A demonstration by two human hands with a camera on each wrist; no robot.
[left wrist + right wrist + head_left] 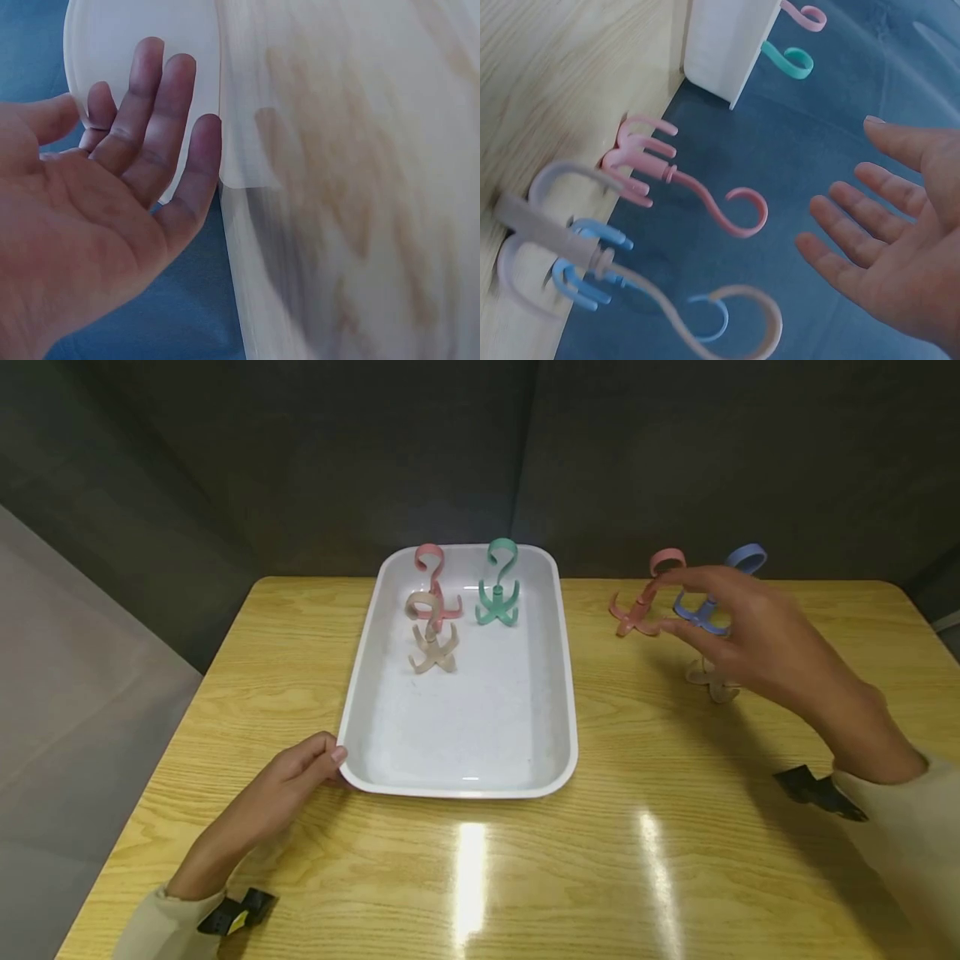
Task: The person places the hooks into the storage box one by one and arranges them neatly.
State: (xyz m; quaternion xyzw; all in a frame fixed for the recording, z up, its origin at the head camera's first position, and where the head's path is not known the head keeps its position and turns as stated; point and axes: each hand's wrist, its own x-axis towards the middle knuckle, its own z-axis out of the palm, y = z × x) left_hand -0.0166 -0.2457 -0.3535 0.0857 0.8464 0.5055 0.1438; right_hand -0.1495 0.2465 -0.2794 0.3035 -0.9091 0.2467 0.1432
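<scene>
In the head view my left hand (296, 781) grips the near left corner of a white tray (480, 727), thumb on the rim and fingers at its outer side. My right hand (765, 635) hovers over the right of the table, thumb and fingers spread apart and holding nothing. Nearest to it is a pink pronged hook (637, 617). A blue hook (705, 612) stands behind the hand, and a beige hook (716, 687) is partly hidden below it. The right wrist view shows a gap between the fingers (847, 232) and the pink hook (705, 199).
Inside the tray stand a pink hook (430, 564), a green hook (498, 606) and a beige hook (433, 652), towards its far end. The wooden table (585, 877) ends at a dark curtain (390, 452) behind the tray.
</scene>
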